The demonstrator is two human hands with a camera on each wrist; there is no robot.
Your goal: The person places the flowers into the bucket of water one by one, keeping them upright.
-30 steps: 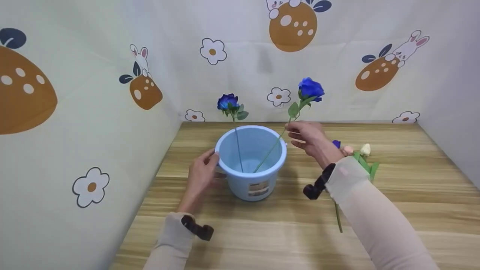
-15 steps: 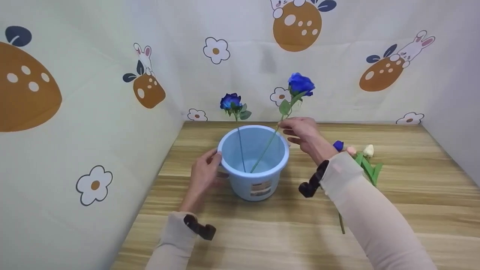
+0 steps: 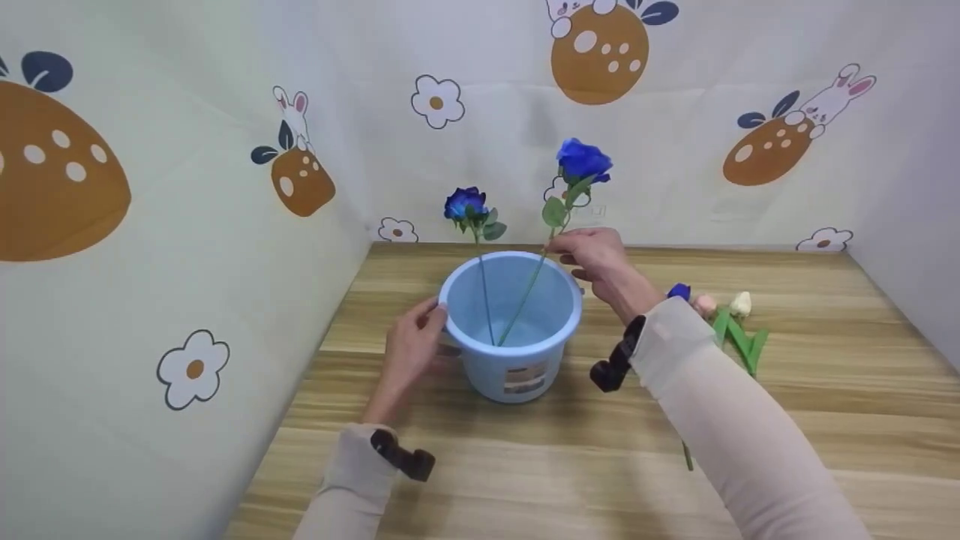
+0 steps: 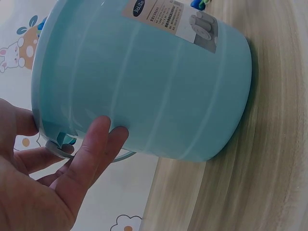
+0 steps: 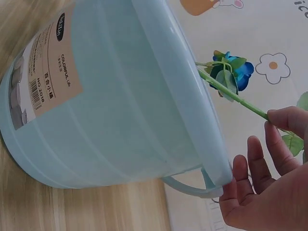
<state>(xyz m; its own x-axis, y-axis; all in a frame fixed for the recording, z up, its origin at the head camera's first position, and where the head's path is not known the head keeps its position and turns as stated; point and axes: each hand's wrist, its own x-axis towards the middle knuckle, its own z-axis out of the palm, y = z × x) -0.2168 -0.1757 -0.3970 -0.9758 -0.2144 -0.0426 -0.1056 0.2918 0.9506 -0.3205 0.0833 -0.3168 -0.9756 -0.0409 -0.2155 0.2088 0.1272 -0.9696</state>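
Observation:
A light blue bucket stands upright on the wooden table. My left hand holds its left side, thumb at the rim and fingers against the outer wall beside the handle. Between thumb and index finger, my right hand pinches the green stem of a blue artificial rose. That stem slants down into the bucket, and the bloom stands above the rim. A second blue rose leans inside the bucket at the left, with no hand on it. In the right wrist view the pinched stem passes over the rim.
To the right of the bucket lie a blue flower, a pink flower and a white flower with green leaves, partly behind the right forearm. Patterned cloth walls border the table at the back and sides.
My right hand has moved left with the rose, bringing its stem more upright and nearer the other rose. My left hand keeps its place on the bucket. The view shifts slightly.

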